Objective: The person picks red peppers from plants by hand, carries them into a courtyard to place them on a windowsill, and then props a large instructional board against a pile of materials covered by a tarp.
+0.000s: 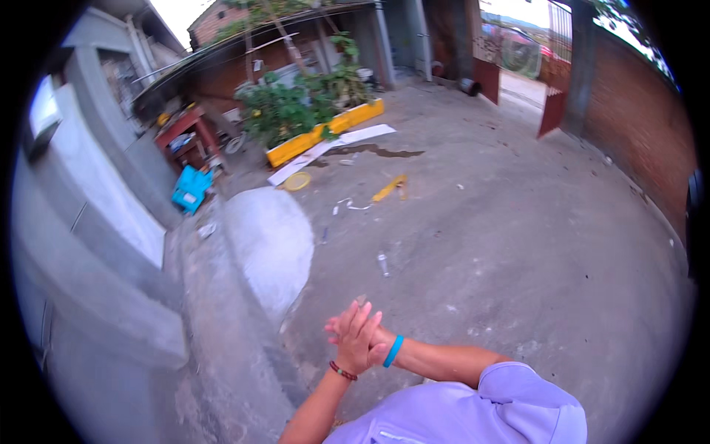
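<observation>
My left hand [355, 338], with a dark red beaded bracelet [343, 371] at its wrist, lies across my right hand [380, 336]. Its fingers are spread a little and hold nothing that I can make out. Most of the right hand is hidden beneath it, so its grip cannot be judged; a turquoise wristband [393, 351] circles that wrist. A small brownish piece [361, 300] shows just beyond the fingertips, whether touched or on the ground I cannot tell. On the concrete ground [499, 233] ahead lies a small clear plastic-looking item [383, 265].
A yellow planter [327, 133] with leafy plants stands ahead, a white board [333, 152] along its front. Nearby lie a yellow strip [389, 188] and a yellow ring-shaped item [297, 181]. A raised concrete edge [244, 311] runs on the left. The red gate [552, 105] stands open.
</observation>
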A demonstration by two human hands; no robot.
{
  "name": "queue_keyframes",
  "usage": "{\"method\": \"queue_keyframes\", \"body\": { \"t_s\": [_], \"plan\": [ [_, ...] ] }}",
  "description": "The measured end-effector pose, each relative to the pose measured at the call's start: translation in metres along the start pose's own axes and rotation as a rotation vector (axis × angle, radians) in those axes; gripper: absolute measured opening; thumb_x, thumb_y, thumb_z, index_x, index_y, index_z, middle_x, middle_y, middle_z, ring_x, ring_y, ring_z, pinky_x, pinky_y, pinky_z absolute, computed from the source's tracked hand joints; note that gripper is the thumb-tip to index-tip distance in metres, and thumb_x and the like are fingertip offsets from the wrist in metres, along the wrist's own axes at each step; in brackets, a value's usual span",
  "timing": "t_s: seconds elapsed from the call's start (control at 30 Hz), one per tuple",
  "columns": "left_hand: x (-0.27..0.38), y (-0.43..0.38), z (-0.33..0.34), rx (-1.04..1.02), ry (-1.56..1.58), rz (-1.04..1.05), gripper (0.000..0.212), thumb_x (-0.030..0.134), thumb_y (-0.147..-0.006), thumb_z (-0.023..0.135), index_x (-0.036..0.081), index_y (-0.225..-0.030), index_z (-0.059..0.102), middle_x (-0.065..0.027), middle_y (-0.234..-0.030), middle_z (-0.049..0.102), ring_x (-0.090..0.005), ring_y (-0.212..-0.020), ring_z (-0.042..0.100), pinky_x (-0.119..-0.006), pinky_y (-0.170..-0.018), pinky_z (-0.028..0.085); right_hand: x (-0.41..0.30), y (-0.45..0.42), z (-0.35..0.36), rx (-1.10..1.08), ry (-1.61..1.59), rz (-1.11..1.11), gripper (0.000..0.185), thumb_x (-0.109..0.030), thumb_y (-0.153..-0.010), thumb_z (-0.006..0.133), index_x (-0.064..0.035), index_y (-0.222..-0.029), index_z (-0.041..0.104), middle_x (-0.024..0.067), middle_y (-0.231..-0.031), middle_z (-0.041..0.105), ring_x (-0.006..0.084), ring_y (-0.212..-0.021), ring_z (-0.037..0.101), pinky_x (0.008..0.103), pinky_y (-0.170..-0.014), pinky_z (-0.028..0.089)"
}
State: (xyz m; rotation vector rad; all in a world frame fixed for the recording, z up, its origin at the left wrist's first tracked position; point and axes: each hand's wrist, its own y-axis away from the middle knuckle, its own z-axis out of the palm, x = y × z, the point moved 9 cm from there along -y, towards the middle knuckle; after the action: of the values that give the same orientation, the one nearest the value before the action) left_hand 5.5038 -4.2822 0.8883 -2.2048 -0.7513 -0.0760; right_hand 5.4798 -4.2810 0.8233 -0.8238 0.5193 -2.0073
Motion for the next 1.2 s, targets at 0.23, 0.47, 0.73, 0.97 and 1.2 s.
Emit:
{"method": "queue_keyframes", "body": {
  "t_s": [0.23,0.47,0.73,0.97,1.2],
  "plan": [
    [-0.013,-0.149,0.14,-0.107,0.186,0.09,0.054,0.047,-0.083,0.033,0.007,-0.118,0.043,-0.0149,-0.12,0.043,-0.0295,-0.115,0.036,-0.042,-0.093,0.021,-0.119,-0.158,-0.043,0.615,0.539,1.0,0.064,-0.049,-0.087,0.022,-0.0054,-0.132,0.01,0.009,-0.133,0.022,0.0213,-0.123,0.022,0.0347,-0.099,0.02],
    [-0.108,-0.159,0.361,-0.343,1.253,-0.82,0.054,0.046,-0.087,0.027,0.007,-0.124,0.034,-0.0069,-0.122,0.041,-0.0229,-0.114,0.037,-0.037,-0.095,0.027,-0.202,-0.27,-0.082,-0.088,1.597,0.636,0.059,-0.05,-0.086,0.023,-0.0073,-0.124,0.034,0.0092,-0.129,0.034,0.0264,-0.12,0.028,0.0397,-0.099,0.017],
    [0.023,-0.296,0.439,-0.96,2.307,-1.04,0.043,0.036,-0.089,0.034,0.006,-0.12,0.035,-0.0054,-0.123,0.039,-0.017,-0.112,0.04,-0.032,-0.09,0.036,-0.465,-0.381,-0.222,0.448,2.651,0.798,0.032,-0.026,-0.077,0.045,-0.0131,-0.105,0.054,0.0087,-0.109,0.053,0.026,-0.102,0.048,0.0414,-0.089,0.032],
    [0.001,-0.386,0.538,-1.3,1.837,-0.754,0.024,0.029,-0.088,0.041,0.007,-0.081,0.048,0.0001,-0.073,0.048,-0.0087,-0.068,0.046,-0.022,-0.065,0.039,-0.614,-0.334,-0.216,1.089,2.311,0.615,0.025,-0.009,-0.076,0.052,-0.0001,-0.098,0.055,0.0111,-0.09,0.059,0.0181,-0.083,0.057,0.0276,-0.074,0.044],
    [-0.022,-0.558,0.599,-1.209,1.843,-0.502,0.018,0.022,-0.088,0.04,0.006,-0.086,0.049,0.0035,-0.057,0.036,-0.0067,-0.052,0.034,-0.023,-0.051,0.031,-0.585,-0.558,-0.214,0.801,1.885,0.166,0.016,-0.002,-0.074,0.05,0.0009,-0.088,0.056,0.0038,-0.07,0.055,0.0097,-0.065,0.05,0.0228,-0.06,0.041]
  ]
}}
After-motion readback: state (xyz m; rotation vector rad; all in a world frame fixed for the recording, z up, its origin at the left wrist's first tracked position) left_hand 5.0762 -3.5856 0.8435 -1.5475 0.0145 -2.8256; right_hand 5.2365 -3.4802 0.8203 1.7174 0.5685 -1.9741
